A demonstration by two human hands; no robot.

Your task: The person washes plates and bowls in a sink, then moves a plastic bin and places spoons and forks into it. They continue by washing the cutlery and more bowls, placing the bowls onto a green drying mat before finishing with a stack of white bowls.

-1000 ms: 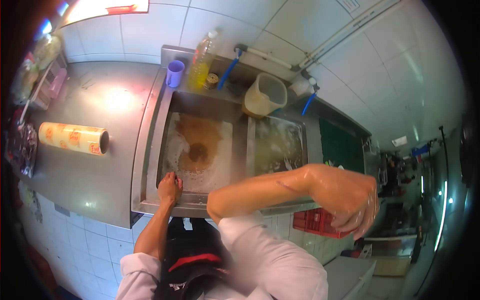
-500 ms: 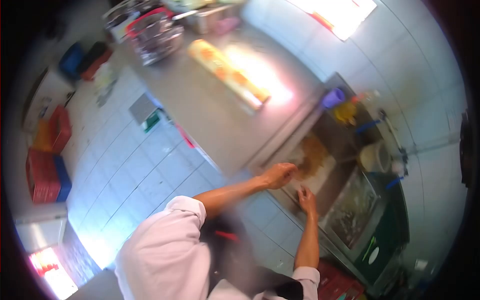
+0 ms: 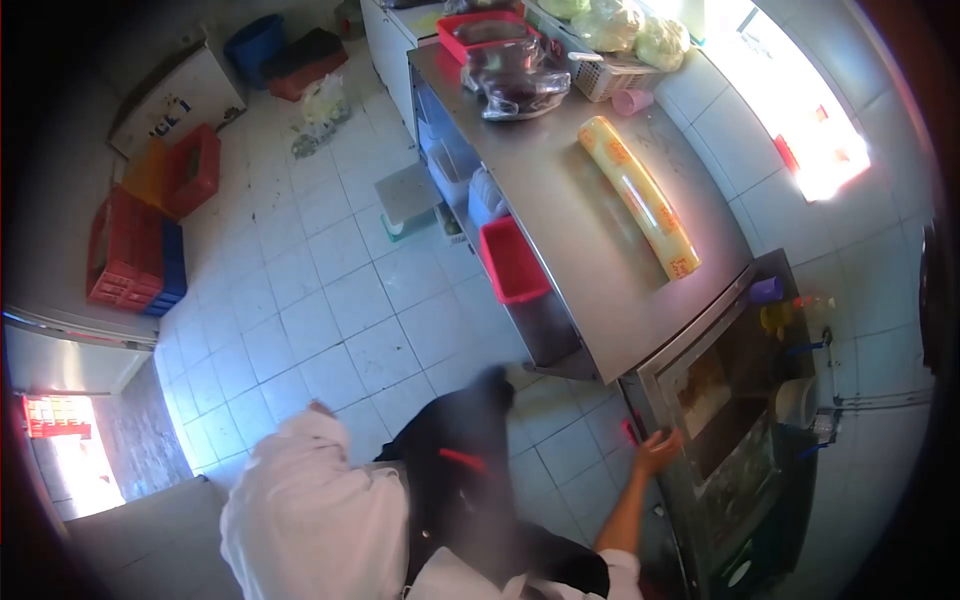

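From my remote seat I look down and to the side, over a white sleeve (image 3: 300, 520) that fills the near left of the view. Only the right hand (image 3: 658, 450) is visible. It rests on the near front rim of the steel sink (image 3: 640, 395), at the corner where the rim meets the floor side. The forearm rises to it from the near edge of the picture, almost straight, with the wrist a little bent. The hand is small here, so I cannot tell if the fingers clamp the rim or only lie on it. I cannot see the left hand at all.

The sink basin just right of the hand has a brown stain on its bottom. On the right ledge of the sink stand a purple cup (image 3: 766, 290) and a yellow bottle (image 3: 775, 318), and a white jug (image 3: 797, 400) stands nearer.

Beyond the sink the steel counter (image 3: 590, 250) runs to the far side. Its long left edge is straight and borders the open floor. A roll of cling film (image 3: 640, 195) lies on it, well apart from the hand. Under the counter a red bin (image 3: 512, 260) sticks out past the edge.

The tiled floor (image 3: 330, 300) to the left is wide and open. Stacked red crates (image 3: 130, 250) stand at its far left side.
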